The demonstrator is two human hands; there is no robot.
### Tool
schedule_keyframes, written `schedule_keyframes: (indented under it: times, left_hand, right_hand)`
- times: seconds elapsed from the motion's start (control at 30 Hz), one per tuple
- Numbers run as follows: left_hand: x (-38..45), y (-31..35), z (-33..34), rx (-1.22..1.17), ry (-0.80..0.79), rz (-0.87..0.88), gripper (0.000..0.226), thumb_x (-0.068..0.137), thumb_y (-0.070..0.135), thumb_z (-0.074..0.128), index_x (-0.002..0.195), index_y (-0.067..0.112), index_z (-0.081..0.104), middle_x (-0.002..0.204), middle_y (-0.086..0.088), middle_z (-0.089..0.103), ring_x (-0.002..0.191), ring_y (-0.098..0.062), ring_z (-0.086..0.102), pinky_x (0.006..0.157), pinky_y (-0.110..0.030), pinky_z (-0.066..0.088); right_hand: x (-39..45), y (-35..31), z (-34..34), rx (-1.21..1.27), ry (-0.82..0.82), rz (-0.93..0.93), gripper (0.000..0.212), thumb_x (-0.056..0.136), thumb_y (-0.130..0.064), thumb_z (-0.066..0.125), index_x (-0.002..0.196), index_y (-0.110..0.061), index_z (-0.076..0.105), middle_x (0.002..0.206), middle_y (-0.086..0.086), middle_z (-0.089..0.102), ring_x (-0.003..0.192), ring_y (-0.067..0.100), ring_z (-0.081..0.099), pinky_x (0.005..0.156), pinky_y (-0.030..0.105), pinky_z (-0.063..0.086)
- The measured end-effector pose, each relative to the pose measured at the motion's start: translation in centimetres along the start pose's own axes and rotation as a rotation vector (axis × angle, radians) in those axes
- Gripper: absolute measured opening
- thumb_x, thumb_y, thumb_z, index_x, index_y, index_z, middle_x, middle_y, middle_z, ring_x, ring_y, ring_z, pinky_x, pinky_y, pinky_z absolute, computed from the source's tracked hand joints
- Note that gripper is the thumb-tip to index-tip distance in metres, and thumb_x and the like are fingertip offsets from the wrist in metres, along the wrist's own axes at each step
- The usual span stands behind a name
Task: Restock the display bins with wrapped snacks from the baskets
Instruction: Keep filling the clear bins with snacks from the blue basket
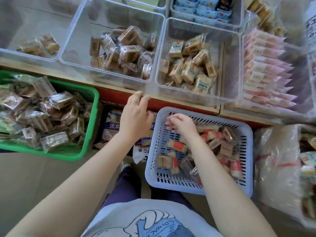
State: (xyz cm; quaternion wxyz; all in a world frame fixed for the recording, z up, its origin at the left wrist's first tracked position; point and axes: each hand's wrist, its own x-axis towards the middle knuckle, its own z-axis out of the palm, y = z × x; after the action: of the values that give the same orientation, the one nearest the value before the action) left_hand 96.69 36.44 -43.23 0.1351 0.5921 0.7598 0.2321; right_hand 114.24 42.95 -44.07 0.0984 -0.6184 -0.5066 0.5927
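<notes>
A lavender basket in front of me holds several wrapped snacks, some with red labels. My right hand hovers over the basket's far left corner, fingers loosely spread and blurred, with nothing visibly in it. My left hand reaches up beside the basket, and its fingertips touch the front corner of a clear display bin with tan wrapped snacks. Left of that bin, another clear bin holds brown wrapped snacks. A green basket at the left is full of dark wrapped snacks.
A clear bin of pink packets stands at the right, with a bin of blue packets behind. A far-left clear bin holds a few snacks. Large bags sit at the right, and snack packs lie between the baskets.
</notes>
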Motion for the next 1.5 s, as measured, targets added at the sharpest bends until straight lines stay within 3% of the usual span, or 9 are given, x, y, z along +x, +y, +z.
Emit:
schedule_keyframes:
  times: [0.17,0.37,0.5,0.6,0.7,0.9,1.13,1.3,1.5]
  left_hand:
    - [-3.3,0.2,3.3,-0.311,-0.537,-0.46,0.025,0.099,0.028,0.05,0.115,0.022,0.068,0.096,0.009,0.07,0.078,-0.009,0.065,0.065,-0.03,0.051]
    - [-5.2,-0.3,5.1,-0.482,-0.577,-0.66,0.019,0.097,0.025,0.053,0.102,0.02,0.07,0.085,0.0,0.073,0.07,-0.013,0.066,0.073,-0.035,0.057]
    - [-5.6,-0.3,5.2,-0.6,-0.581,-0.747,0.019,0.096,0.021,0.054,0.097,0.018,0.072,0.082,-0.001,0.071,0.065,-0.011,0.064,0.065,-0.028,0.051]
    - [-5.6,0.3,5.4,-0.613,-0.576,-0.748,0.018,0.096,0.021,0.055,0.096,0.017,0.072,0.085,-0.001,0.071,0.069,-0.012,0.064,0.066,-0.027,0.052]
    - [-5.4,1.4,5.1,-0.712,-0.629,-0.705,0.023,0.097,0.035,0.062,0.118,0.026,0.064,0.102,0.003,0.071,0.087,-0.011,0.07,0.076,-0.029,0.058]
    - [-3.6,2.2,2.1,-1.209,-0.562,-0.683,0.036,0.097,0.024,0.065,0.132,0.021,0.06,0.115,-0.008,0.073,0.104,-0.024,0.071,0.082,-0.035,0.056]
    - [-0.1,0.6,-5.5,-1.186,-0.326,-0.567,0.038,0.095,0.029,0.066,0.131,0.018,0.063,0.108,-0.01,0.076,0.1,-0.027,0.073,0.08,-0.033,0.057]
    - [2.3,-1.1,-8.8,-1.235,-0.085,-0.904,0.034,0.107,0.037,0.036,0.127,0.019,0.056,0.098,-0.006,0.071,0.079,-0.019,0.069,0.065,-0.029,0.055]
    - [-0.1,-1.7,-7.1,-1.065,-0.2,-0.87,0.027,0.105,0.021,0.046,0.123,0.012,0.063,0.098,-0.008,0.071,0.074,-0.017,0.068,0.067,-0.027,0.057]
  right_hand:
    - [-0.4,11.5,1.7,-0.773,-0.264,0.012,0.023,0.095,-0.024,0.062,0.117,-0.015,0.066,0.119,0.005,0.064,0.108,0.026,0.06,0.088,0.039,0.052]
    - [-0.7,16.8,4.0,-1.235,-0.233,-0.177,0.06,0.084,-0.044,0.072,0.135,-0.02,0.051,0.141,0.009,0.039,0.129,0.032,0.033,0.101,0.049,0.037]
    - [-1.5,15.9,3.5,-0.925,-0.154,-0.119,0.052,0.079,-0.037,0.073,0.124,-0.017,0.055,0.125,0.004,0.045,0.119,0.027,0.041,0.095,0.041,0.041]
    - [-3.3,13.7,1.9,-0.346,-0.038,-0.008,0.045,0.082,-0.027,0.079,0.12,-0.027,0.054,0.118,-0.002,0.051,0.102,0.011,0.055,0.078,0.025,0.045]
    - [-5.0,10.3,0.1,-0.01,0.063,-0.078,0.046,0.084,-0.015,0.079,0.116,-0.036,0.054,0.113,-0.016,0.06,0.095,-0.01,0.057,0.078,0.018,0.047]
    - [-5.8,3.0,-1.0,0.196,-0.065,-0.194,0.042,0.09,-0.03,0.073,0.128,-0.039,0.056,0.118,-0.008,0.067,0.108,0.018,0.068,0.091,0.05,0.058]
    - [-4.4,-6.4,0.4,0.28,-0.201,-0.125,0.027,0.101,-0.032,0.059,0.123,-0.017,0.061,0.108,0.007,0.074,0.089,0.022,0.073,0.075,0.039,0.061]
    - [0.0,-15.5,4.4,0.399,-0.112,-0.138,0.02,0.099,-0.021,0.062,0.105,-0.002,0.059,0.079,0.01,0.067,0.063,0.023,0.067,0.057,0.033,0.058]
    - [1.2,-19.8,4.9,0.453,-0.063,-0.303,0.009,0.101,-0.018,0.059,0.107,-0.013,0.061,0.095,0.01,0.075,0.078,0.024,0.073,0.077,0.038,0.06]
